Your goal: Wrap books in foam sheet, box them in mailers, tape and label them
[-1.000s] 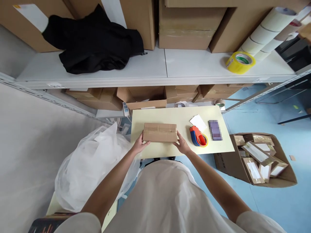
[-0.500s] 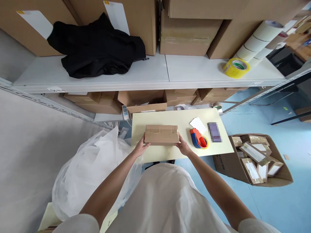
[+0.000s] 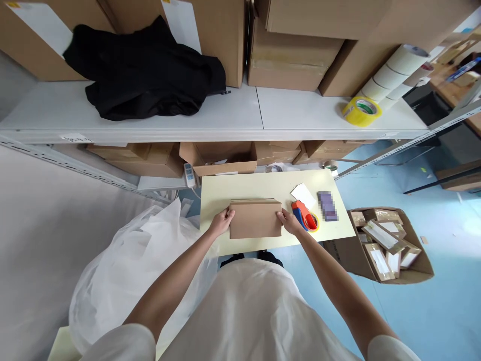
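Between my two hands is a small brown cardboard box (image 3: 255,219), tilted so that a broad plain face shows over the pale yellow table (image 3: 216,188). My left hand (image 3: 222,220) grips its left end, thumb on the near face. At the right end my right hand (image 3: 289,221) holds it the same way. Just right of that hand lies a red and blue tape dispenser (image 3: 305,215) with yellow-edged tape. White paper slips (image 3: 303,194) and a blurred purple item (image 3: 328,205) lie beyond it.
A large open carton (image 3: 345,255) of small taped boxes stands on the floor at right. White plastic wrap (image 3: 131,271) bulges at left. Behind the table, a shelf (image 3: 233,113) carries black cloth (image 3: 150,70), cartons, label rolls and yellow tape (image 3: 361,111).
The cardboard box has rolled in my hands: its taped top has turned away and a plain side now faces me. Both hands have shifted slightly right. The camera view has moved a little.
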Action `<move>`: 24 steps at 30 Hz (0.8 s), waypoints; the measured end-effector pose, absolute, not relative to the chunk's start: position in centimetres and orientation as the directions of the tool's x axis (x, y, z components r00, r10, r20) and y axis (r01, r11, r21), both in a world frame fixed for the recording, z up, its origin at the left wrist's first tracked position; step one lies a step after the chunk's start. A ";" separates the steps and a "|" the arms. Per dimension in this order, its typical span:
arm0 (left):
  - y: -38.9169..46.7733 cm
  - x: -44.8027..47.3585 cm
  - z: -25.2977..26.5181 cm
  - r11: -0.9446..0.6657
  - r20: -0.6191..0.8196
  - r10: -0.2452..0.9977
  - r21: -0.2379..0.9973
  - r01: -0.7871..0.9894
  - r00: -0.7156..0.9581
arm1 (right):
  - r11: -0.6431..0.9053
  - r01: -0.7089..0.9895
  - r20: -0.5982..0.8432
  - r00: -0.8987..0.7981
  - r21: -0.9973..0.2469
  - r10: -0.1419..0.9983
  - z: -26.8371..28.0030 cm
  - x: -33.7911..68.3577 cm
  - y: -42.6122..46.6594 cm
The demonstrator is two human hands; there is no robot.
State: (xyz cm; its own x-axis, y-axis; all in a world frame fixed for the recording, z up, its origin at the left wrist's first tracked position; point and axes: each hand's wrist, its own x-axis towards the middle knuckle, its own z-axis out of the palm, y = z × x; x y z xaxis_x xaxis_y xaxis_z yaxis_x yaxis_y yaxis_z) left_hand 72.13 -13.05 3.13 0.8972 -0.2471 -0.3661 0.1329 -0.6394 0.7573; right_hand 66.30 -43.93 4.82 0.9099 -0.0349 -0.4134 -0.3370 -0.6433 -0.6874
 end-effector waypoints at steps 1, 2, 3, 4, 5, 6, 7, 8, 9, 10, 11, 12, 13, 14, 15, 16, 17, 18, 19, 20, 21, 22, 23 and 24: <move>-13.5 72.4 3.0 -0.655 -0.389 -0.232 0.740 0.153 0.891 | -0.658 -0.352 -0.418 0.906 -0.665 -0.062 4.8 66.5 -44.1; -14.0 72.6 2.7 -0.663 -0.408 -0.217 0.729 0.173 0.887 | -0.664 -0.366 -0.424 0.902 -0.652 -0.081 4.7 66.7 -44.2; -14.4 72.8 2.5 -0.666 -0.421 -0.203 0.721 0.190 0.884 | -0.661 -0.379 -0.432 0.897 -0.647 -0.092 4.5 66.9 -44.3; -14.8 73.0 2.2 -0.670 -0.434 -0.189 0.713 0.207 0.881 | -0.655 -0.390 -0.441 0.892 -0.647 -0.096 4.3 67.2 -44.4; -15.1 73.2 1.9 -0.674 -0.449 -0.176 0.704 0.225 0.876 | -0.647 -0.400 -0.452 0.887 -0.649 -0.095 4.0 67.6 -44.5; -15.2 73.3 1.7 -0.677 -0.463 -0.165 0.695 0.242 0.871 | -0.640 -0.411 -0.465 0.880 -0.649 -0.093 3.8 68.0 -44.6; -15.3 73.3 1.6 -0.679 -0.475 -0.161 0.689 0.253 0.865 | -0.632 -0.421 -0.478 0.874 -0.650 -0.090 3.6 68.4 -44.6; -15.4 73.4 1.6 -0.681 -0.481 -0.162 0.687 0.255 0.862 | -0.625 -0.430 -0.489 0.868 -0.652 -0.087 3.3 68.9 -44.5; -15.4 73.3 1.6 -0.687 -0.476 -0.159 0.683 0.249 0.865 | -0.622 -0.432 -0.494 0.866 -0.653 -0.083 3.1 69.3 -44.4; -15.4 73.2 1.8 -0.703 -0.456 -0.144 0.671 0.233 0.878 | -0.622 -0.428 -0.488 0.869 -0.655 -0.084 2.9 69.6 -44.2; -15.5 73.0 2.1 -0.732 -0.419 -0.114 0.649 0.209 0.901 | -0.629 -0.413 -0.465 0.880 -0.659 -0.091 2.8 69.8 -44.0; -15.6 72.9 2.5 -0.770 -0.365 -0.075 0.613 0.179 0.928 | -0.641 -0.385 -0.424 0.900 -0.665 -0.100 2.6 69.7 -43.9; -15.9 72.7 3.0 -0.811 -0.298 -0.038 0.566 0.145 0.954 | -0.654 -0.348 -0.370 0.922 -0.672 -0.111 2.5 69.4 -43.8; -16.3 72.5 3.5 -0.850 -0.228 -0.013 0.515 0.109 0.974 | -0.667 -0.304 -0.305 0.945 -0.680 -0.119 2.5 68.8 -44.0; -16.8 72.4 4.2 -0.881 -0.166 -0.010 0.467 0.070 0.986 | -0.678 -0.259 -0.237 0.963 -0.688 -0.128 2.4 68.0 -44.3; -17.4 72.4 4.8 -0.903 -0.122 -0.033 0.428 0.022 0.992 | -0.690 -0.219 -0.170 0.976 -0.690 -0.139 2.3 67.0 -44.9; -18.3 72.4 5.4 -0.917 -0.098 -0.078 0.397 -0.033 0.992 | -0.708 -0.188 -0.110 0.982 -0.681 -0.154 2.2 65.8 -45.8; -19.2 72.6 6.0 -0.924 -0.091 -0.136 0.370 -0.093 0.987 | -0.730 -0.170 -0.060 0.983 -0.662 -0.175 2.0 64.5 -46.8; -20.4 72.8 6.5 -0.926 -0.101 -0.203 0.344 -0.157 0.974 | -0.755 -0.168 -0.019 0.979 -0.634 -0.201 1.8 63.3 -47.9; -21.6 73.1 6.9 -0.921 -0.124 -0.273 0.320 -0.222 0.954 | -0.777 -0.178 0.004 0.974 -0.604 -0.226 1.6 62.1 -49.1; -23.0 73.5 7.1 -0.912 -0.159 -0.338 0.299 -0.281 0.928 | -0.795 -0.199 0.005 0.969 -0.573 -0.247 1.3 61.1 -50.2; -24.3 74.0 7.2 -0.900 -0.199 -0.393 0.283 -0.331 0.898 | -0.807 -0.226 -0.019 0.966 -0.546 -0.258 1.1 60.3 -51.2; -25.7 74.4 7.2 -0.889 -0.240 -0.434 0.271 -0.370 0.868 | -0.816 -0.258 -0.069 0.963 -0.517 -0.261 0.9 59.9 -52.0; -26.9 74.9 7.1 -0.878 -0.277 -0.465 0.266 -0.397 0.841 | -0.825 -0.294 -0.138 0.956 -0.483 -0.260 0.7 59.7 -52.6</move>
State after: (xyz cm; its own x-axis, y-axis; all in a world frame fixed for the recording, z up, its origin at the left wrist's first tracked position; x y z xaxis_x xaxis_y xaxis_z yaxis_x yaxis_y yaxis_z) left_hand 74.92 -26.89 7.06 0.8410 -0.4646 -0.2773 -0.3974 -0.8782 0.2662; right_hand 59.71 -52.57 0.70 0.9557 -0.2601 -0.1378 -0.2941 -0.8249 -0.4827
